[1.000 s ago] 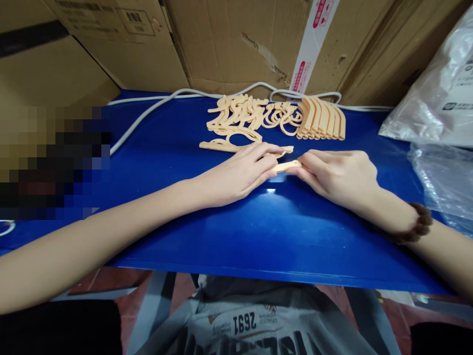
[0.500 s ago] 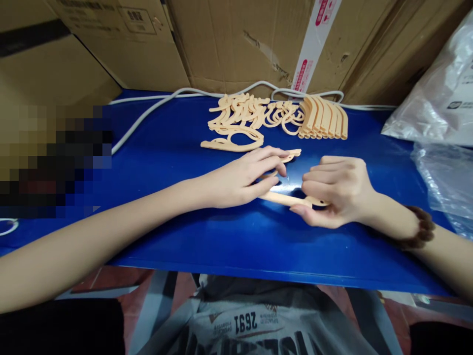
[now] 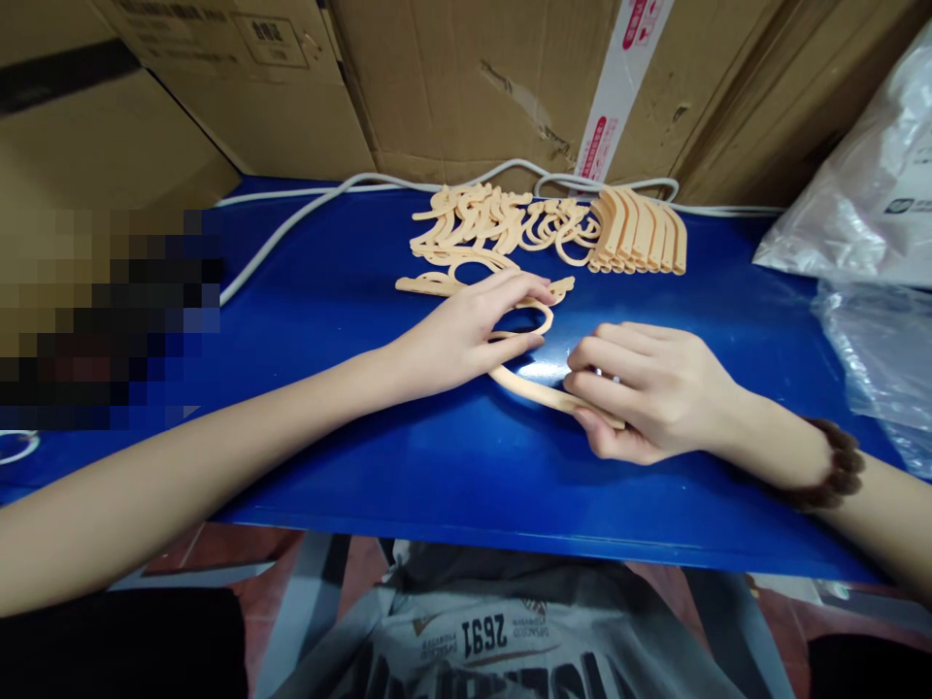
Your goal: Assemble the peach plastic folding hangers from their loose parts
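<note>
A beige plastic folding hanger [image 3: 531,390] lies between my two hands, just above or on the blue table. My left hand [image 3: 473,325] grips its middle, with fingers bent over the rounded hook part, and hides much of the joint. The hanger's far arm pokes out beyond those fingertips. My right hand [image 3: 655,393] is closed around the end of the near arm, thumb underneath and fingers curled on top. Behind my left hand lie finished-looking folded hangers [image 3: 429,284], partly covered by it.
Loose beige arm pieces [image 3: 473,218], a cluster of hooks [image 3: 543,225] and a row of curved arms [image 3: 641,233] sit at the back. A white cable [image 3: 291,218] runs behind them against cardboard boxes [image 3: 451,87]. Clear plastic bags [image 3: 859,214] lie at the right.
The hanger has swung round between my hands, so its hook loop now shows. My right hand has shifted a little left and towards me; my left hand has moved slightly left.
</note>
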Motion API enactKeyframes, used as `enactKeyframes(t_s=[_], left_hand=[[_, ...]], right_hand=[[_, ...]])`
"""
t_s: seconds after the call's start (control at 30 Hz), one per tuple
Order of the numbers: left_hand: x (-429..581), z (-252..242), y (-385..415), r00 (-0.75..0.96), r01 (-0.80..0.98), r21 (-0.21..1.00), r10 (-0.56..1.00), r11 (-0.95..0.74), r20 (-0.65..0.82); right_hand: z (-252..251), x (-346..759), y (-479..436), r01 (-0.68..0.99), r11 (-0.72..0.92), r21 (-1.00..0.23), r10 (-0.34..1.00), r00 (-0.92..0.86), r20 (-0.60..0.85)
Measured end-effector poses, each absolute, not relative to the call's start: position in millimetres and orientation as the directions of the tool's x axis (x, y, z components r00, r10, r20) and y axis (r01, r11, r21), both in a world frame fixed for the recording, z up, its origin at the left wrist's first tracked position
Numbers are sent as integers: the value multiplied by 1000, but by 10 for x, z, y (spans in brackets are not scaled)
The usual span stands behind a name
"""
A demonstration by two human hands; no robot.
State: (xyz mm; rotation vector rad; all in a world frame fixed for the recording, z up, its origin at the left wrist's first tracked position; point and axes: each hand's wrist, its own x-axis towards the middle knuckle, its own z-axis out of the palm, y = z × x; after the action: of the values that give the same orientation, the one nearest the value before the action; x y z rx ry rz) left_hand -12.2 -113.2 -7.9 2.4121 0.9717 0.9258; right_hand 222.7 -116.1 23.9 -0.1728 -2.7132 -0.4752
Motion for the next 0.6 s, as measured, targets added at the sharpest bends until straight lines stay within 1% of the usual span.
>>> enactKeyframes(t_s=[0.1, 0.17, 0.23, 0.3, 0.37, 0.6], left_hand=[[-126, -64, -1138, 523, 483, 565, 738, -669, 426], [-127, -52, -1141, 522, 485, 572, 744, -661, 417], [-127, -43, -1143, 526, 490, 573, 747, -657, 406], [-125, -39, -1144, 533, 496, 569, 747, -656, 397], [-123, -44, -1143, 539, 504, 564, 749, -654, 386], [-120, -97, -1117, 559, 483, 573, 737, -662, 380]], right_hand=[[273, 2264, -1131, 222, 880, 420, 49, -922, 385], [291, 2286, -1114, 280, 830, 483, 88, -920, 381], [296, 2300, -1100, 329, 787, 522, 142, -920, 366], [284, 2303, -1088, 344, 783, 519, 173, -921, 350], [260, 2295, -1084, 329, 813, 480, 172, -924, 342], [198, 2222, -1145, 174, 902, 395, 27, -936, 351]])
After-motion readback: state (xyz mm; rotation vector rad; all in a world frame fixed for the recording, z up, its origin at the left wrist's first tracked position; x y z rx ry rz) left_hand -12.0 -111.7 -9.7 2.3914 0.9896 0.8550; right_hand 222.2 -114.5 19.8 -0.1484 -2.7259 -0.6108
